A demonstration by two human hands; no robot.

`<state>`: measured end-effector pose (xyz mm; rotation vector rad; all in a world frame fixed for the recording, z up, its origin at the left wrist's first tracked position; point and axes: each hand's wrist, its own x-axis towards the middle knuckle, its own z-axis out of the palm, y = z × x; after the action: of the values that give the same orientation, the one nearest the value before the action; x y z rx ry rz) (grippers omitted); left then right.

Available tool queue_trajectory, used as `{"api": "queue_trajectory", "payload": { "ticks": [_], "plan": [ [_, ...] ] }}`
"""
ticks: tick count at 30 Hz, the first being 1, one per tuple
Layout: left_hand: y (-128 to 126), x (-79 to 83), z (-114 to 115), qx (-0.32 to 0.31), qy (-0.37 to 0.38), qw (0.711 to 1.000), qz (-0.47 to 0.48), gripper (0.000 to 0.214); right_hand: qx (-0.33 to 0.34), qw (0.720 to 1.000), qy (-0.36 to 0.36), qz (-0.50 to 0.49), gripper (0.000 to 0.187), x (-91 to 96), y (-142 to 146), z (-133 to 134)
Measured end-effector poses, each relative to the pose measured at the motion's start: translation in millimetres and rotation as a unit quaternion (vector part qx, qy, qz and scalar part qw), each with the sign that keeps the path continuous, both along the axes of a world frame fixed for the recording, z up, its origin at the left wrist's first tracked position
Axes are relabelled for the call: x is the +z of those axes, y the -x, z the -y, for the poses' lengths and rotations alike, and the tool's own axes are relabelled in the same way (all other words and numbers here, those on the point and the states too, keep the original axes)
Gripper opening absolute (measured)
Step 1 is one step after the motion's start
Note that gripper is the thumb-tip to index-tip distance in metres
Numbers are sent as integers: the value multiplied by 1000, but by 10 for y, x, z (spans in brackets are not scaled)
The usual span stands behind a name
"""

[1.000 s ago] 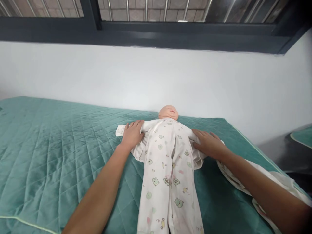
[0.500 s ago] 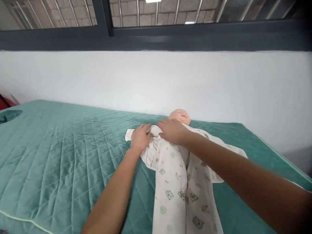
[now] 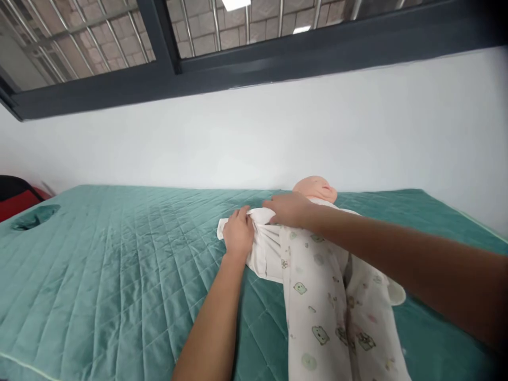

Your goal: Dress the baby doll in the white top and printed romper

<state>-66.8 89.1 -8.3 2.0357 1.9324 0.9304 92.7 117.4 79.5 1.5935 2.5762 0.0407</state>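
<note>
A baby doll (image 3: 315, 188) lies on its back on a bed with a green quilted cover (image 3: 99, 264), dressed in a white sleepsuit (image 3: 325, 301) printed with small bears. Both of the person's hands are at the doll's one outstretched sleeve (image 3: 265, 218). The left hand (image 3: 239, 233) lies palm down on the outer part of the sleeve with its fingers curled in and cloth gathered under them; the loose cuff end pokes out just beyond it on the far-left side. The right hand (image 3: 289, 209) reaches across the doll's chest and sits close beside the left, near the shoulder. Its fingers are bent down over the bunched cloth and appear to pinch it, though the fingertips are hidden in the folds. The doll's head shows just behind the right hand, and the sleepsuit legs run back toward the person below the right forearm. Judging by the gathers between the two hands, the step in hand is working the sleeve along the doll's arm. Any further move there calls for one hand keeping the shoulder cloth pinned while the other eases the sleeve along without dragging the doll sideways. A white wall (image 3: 278, 132) and a dark window frame (image 3: 238, 66) rise beyond the hands.
</note>
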Motion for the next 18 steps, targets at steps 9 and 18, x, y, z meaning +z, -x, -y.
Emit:
{"api": "queue_trajectory", "payload": {
  "ticks": [9, 18],
  "plan": [
    [-1, -47, -30, 48, 66, 997, -5, 42, -47, 998, -1, 51, 27, 276, -302, 207],
    [-113, -12, 29, 47, -60, 991, -110, 61, -26, 999, 16, -11, 30, 16, -87, 94]
  ]
}}
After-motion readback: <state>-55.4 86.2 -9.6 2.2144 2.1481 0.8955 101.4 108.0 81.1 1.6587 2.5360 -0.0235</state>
